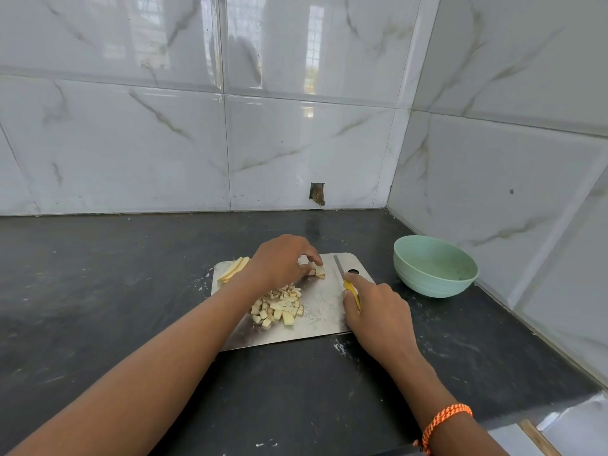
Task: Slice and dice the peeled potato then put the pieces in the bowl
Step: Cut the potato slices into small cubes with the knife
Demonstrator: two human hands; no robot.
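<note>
A steel cutting board (320,319) lies on the dark counter. My left hand (279,263) pinches a small potato piece (319,271) near the board's far edge. My right hand (378,311) grips a yellow-handled knife (342,274), index finger along the handle, blade pointing away just right of that piece. A heap of diced potato (279,307) sits mid-board under my left forearm. A few potato slices (234,268) lie at the board's far left corner. A mint-green bowl (434,266) stands to the right of the board; no potato shows in it.
The black counter (98,291) runs left and toward me. Marble-tiled walls meet in a corner behind the bowl. The counter's right end (559,403) lies near my right wrist, which wears an orange bracelet (444,419).
</note>
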